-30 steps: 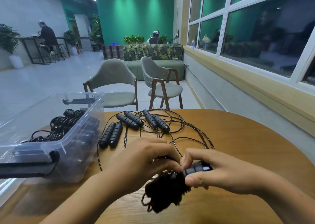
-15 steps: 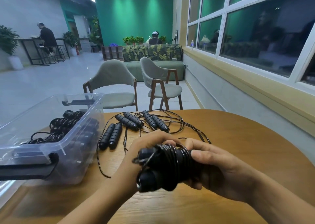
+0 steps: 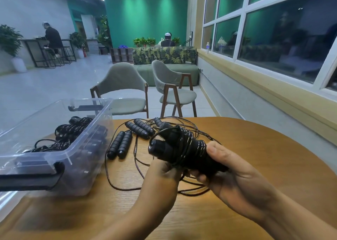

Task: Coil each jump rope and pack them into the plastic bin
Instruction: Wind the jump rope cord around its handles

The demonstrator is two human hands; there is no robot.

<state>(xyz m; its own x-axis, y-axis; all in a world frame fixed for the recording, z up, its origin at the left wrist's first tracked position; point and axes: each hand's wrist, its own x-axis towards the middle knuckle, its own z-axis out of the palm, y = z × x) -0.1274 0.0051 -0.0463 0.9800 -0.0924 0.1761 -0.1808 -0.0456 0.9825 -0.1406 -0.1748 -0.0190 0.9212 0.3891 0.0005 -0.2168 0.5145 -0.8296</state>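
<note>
A black jump rope (image 3: 179,148), its thin cord wound round its two handles, is held above the round wooden table (image 3: 255,159). My right hand (image 3: 235,177) grips the bundle's right end, thumb on top. My left hand (image 3: 162,174) holds the bundle from below, its fingers mostly hidden behind it. Several loose jump ropes lie on the table behind: one handle pair (image 3: 120,144), another pair (image 3: 140,128), with tangled black cord (image 3: 127,183) trailing forward. The clear plastic bin (image 3: 76,155) stands at the left with coiled ropes (image 3: 71,132) inside.
The bin's black latch handle (image 3: 32,180) faces me at the table's near left. Two grey chairs (image 3: 124,92) stand beyond the table's far edge. A window wall runs along the right. People sit far off in the room.
The wound bundle has risen off the table and turned with its handle ends pointing left. My left hand moved from on top of it to underneath.
</note>
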